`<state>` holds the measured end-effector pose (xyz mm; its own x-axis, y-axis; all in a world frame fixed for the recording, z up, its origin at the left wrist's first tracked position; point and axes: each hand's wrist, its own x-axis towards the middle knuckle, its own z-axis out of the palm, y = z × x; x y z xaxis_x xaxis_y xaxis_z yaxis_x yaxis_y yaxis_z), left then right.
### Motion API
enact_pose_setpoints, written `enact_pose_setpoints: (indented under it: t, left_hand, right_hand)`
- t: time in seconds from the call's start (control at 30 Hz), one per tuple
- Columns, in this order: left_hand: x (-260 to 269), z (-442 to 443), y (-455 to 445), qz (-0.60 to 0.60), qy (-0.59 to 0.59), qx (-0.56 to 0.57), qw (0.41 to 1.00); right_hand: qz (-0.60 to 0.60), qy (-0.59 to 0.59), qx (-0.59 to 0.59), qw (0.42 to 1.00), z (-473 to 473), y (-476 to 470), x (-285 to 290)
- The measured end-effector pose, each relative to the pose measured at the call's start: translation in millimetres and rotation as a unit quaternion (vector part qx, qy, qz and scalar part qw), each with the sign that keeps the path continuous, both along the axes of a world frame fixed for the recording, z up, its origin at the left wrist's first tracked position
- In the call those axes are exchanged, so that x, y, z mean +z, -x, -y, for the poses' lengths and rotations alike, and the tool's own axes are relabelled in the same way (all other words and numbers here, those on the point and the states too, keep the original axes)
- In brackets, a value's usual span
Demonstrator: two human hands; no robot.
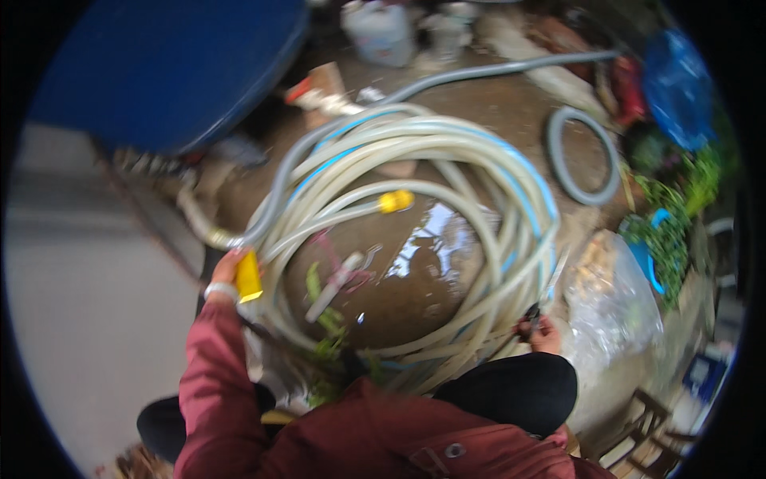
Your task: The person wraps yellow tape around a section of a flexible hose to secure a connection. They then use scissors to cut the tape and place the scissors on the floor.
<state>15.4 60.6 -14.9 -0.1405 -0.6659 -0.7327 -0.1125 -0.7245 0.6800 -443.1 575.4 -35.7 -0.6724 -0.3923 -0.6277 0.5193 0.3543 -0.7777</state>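
At the left of the coil, my left hand (224,272), with a white band at the wrist, grips a bright yellow rectangular piece (248,278). Just beyond its fingers, a grey hose (278,185) meets a cream pipe (200,224) at a metal-looking clamp (232,240). Low on the right, my right hand (544,336) is closed around a tool with a dark handle (531,316); blur hides its exact kind. Between my hands lies a large coil of translucent hose (383,158) with blue stripes. One hose end inside the coil bears a yellow fitting (396,201).
A blue drum (173,66) and a pale wall or panel (96,257) stand at left. Water wets the floor (413,299) inside the coil. At right lie a grey hose ring (556,161), a clear plastic bag (613,299), leafy greens (670,257) and a blue bag (676,90).
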Motion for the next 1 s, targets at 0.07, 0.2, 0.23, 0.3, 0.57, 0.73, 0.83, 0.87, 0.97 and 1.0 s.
enact_pose_setpoints:
  t: [0.07, 0.2, 0.23, 0.3, 0.57, 0.73, 0.83, 0.87, 0.97, 1.0]
  left_hand:
    - [1.1, -0.9, -1.1, -0.015, 0.007, -0.014, 1.000]
    - [10.6, -8.3, 0.6, -0.066, 0.011, -0.023, 0.998]
    - [15.1, -10.1, 1.9, -0.093, 0.002, -0.021, 0.995]
    - [25.7, -14.7, 2.9, -0.101, 0.002, -0.019, 0.995]
    - [38.1, -27.4, 1.7, -0.143, -0.012, -0.003, 0.990]
    - [35.8, -30.1, -0.7, -0.146, -0.020, -0.007, 0.989]
    - [35.4, -31.6, -1.5, -0.143, -0.029, 0.003, 0.989]
    - [35.3, -31.8, -1.6, -0.144, -0.029, 0.000, 0.989]
    - [35.6, -31.9, -1.4, -0.135, -0.034, 0.006, 0.990]
    - [35.6, -32.4, -1.0, -0.126, -0.034, 0.011, 0.991]
  right_hand:
    - [-0.047, 0.029, 0.080, 0.995, 43.0, 25.1, 37.8]
    - [-0.078, 0.086, 0.416, 0.902, 168.2, 50.7, 109.0]
    - [-0.067, 0.149, 0.499, 0.851, 201.2, 43.9, 117.6]
    - [-0.131, 0.040, 0.670, 0.729, 266.5, 22.4, 124.2]
    - [-0.202, 0.011, 0.843, 0.498, 423.1, -119.3, 61.3]
    - [-0.145, 0.037, 0.866, 0.477, 450.0, -150.5, 31.9]
    - [-0.147, 0.041, 0.857, 0.493, 454.5, -158.8, 24.3]
    - [-0.152, 0.042, 0.854, 0.496, 456.5, -161.5, 23.4]
    - [-0.154, 0.056, 0.842, 0.514, 464.1, -170.5, 23.8]
    - [-0.165, 0.060, 0.838, 0.517, 466.0, -173.7, 24.4]
